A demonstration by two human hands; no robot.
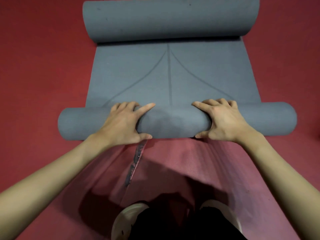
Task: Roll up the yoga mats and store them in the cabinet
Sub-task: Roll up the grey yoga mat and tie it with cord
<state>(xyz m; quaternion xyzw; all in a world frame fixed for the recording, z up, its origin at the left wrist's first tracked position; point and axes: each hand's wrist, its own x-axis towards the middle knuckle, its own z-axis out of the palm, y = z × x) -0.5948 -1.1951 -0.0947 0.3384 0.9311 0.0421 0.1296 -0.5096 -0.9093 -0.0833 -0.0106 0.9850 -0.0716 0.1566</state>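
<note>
Item one: we record a grey yoga mat (173, 75) lying on the red floor (34, 66), its flat middle stretch marked with a straight centre line and two curved lines that meet near the far end. The mat is curled at both ends: a thick roll (169, 19) at the far side, and a slimmer near roll (174, 122) just in front of us, which runs wider than the flat stretch on either side. Item two: our left hand (121, 123) is clasped over the near roll left of its middle, fingers curled across the top, index finger stretched out along the mat, thumb tucked against the near underside. Item three: our right hand (223, 118) grips the same roll right of its middle in the mirrored way, fingers bent over the top and thumb pressed low at the near edge; the roll dents slightly between the two hands. Item four: a pink mat (199, 161) lies flat on the floor beneath and nearer to us, its far edge touching the grey roll, with a dark worn stripe (136, 161) running along it from below the left hand. Item five: two pale shoes (126, 220), partly hidden by dark trouser legs, stand on the pink mat at the bottom of the view.
</note>
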